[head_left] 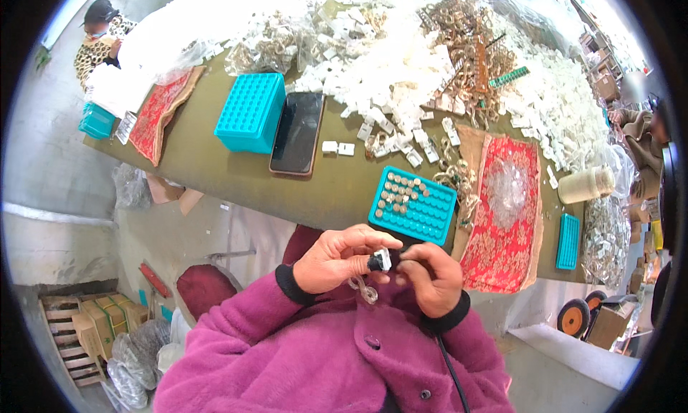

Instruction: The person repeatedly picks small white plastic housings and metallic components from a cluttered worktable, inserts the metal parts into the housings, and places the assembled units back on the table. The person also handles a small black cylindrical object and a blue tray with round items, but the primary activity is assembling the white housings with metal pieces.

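My left hand (333, 261) pinches a small white plastic part with a black end (385, 259) in front of my chest. Below that hand dangles a looped, pale clear cord (365, 291); whether it joins the part I cannot tell. Close to the part's right side, my right hand (434, 277) has its fingers curled together, and anything between them is hidden. Just beyond both hands, at the table's near edge, lies a teal tray (438, 214) with rows of round pits. Small round metallic pieces (398, 196) fill several pits on its left.
A black phone (297, 132) leans against a teal block of trays (247, 112). Piles of white parts (401, 76) and brown cords (469, 47) cover the far table. Right are a red patterned cloth (494, 248), a jar (586, 185) and another teal tray (567, 241). People sit far left and right.
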`<action>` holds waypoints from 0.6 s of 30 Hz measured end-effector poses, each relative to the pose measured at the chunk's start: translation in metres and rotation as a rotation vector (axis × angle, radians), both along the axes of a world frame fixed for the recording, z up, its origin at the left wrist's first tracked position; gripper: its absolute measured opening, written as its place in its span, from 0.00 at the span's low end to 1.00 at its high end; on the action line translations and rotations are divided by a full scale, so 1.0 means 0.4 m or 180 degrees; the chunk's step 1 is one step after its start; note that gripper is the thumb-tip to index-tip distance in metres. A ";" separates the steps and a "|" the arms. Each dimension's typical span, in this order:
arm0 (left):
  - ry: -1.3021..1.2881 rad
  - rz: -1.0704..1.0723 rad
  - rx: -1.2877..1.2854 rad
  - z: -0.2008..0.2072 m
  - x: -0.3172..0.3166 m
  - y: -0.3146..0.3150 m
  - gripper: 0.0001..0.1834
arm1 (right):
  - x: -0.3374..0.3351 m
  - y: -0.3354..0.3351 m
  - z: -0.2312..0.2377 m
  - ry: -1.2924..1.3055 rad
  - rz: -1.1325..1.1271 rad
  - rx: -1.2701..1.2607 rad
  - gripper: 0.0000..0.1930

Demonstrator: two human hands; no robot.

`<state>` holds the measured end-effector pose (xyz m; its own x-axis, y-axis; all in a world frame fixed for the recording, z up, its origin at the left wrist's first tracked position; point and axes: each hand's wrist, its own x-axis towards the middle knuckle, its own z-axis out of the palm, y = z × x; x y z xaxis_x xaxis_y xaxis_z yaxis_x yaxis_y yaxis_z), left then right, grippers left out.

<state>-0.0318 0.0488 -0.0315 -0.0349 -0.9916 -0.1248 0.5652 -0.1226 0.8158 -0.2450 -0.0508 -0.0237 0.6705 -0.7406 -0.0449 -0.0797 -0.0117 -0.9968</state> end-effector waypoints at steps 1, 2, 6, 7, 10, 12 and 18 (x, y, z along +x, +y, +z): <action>-0.0128 0.0145 -0.0195 0.011 0.015 -0.010 0.14 | -0.020 -0.010 -0.009 -0.0105 -0.0167 -0.0156 0.05; -0.0246 0.0204 -0.0345 0.027 0.037 -0.028 0.13 | -0.041 -0.022 -0.018 -0.0172 -0.0399 -0.0283 0.05; -0.1246 0.1021 -0.0904 0.185 0.156 -0.184 0.12 | -0.101 -0.058 -0.060 -0.0681 -0.1248 -0.0223 0.05; -0.1748 0.1255 -0.1235 0.242 0.193 -0.245 0.15 | -0.106 -0.068 -0.073 -0.0634 -0.1283 -0.0137 0.05; -0.2846 0.2140 -0.1063 0.369 0.295 -0.452 0.20 | -0.119 -0.077 -0.099 -0.0717 -0.1237 0.0065 0.06; -0.3827 0.2660 -0.1606 0.355 0.301 -0.481 0.25 | -0.124 -0.078 -0.111 -0.0764 -0.1261 0.0045 0.06; -0.5096 0.1261 -0.0987 0.033 0.197 -0.312 0.16 | -0.135 -0.090 -0.120 -0.0779 -0.1185 0.0027 0.06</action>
